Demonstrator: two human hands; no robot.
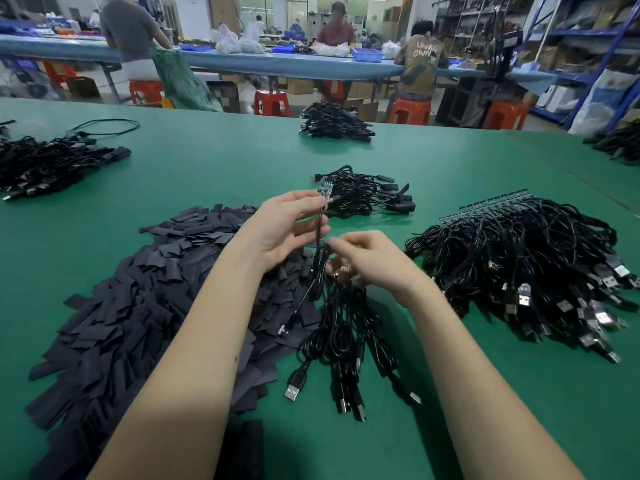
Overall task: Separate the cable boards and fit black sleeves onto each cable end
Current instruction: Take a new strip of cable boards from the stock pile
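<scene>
My left hand [289,226] pinches a black cable just below its small circuit board [325,191], which sticks up past my fingertips. The cable hangs down between both hands. My right hand [367,261] curls round a bunch of cable ends with small boards [341,271], and their black cables [343,334] trail toward me, USB plugs lying on the table. A wide heap of flat black sleeves [145,299] lies under and left of my left arm.
A big pile of cables [526,265] joined to a board strip sits at right. A smaller cable bundle [367,195] lies beyond my hands, others at far centre [332,124] and left [48,164]. People work at a far bench.
</scene>
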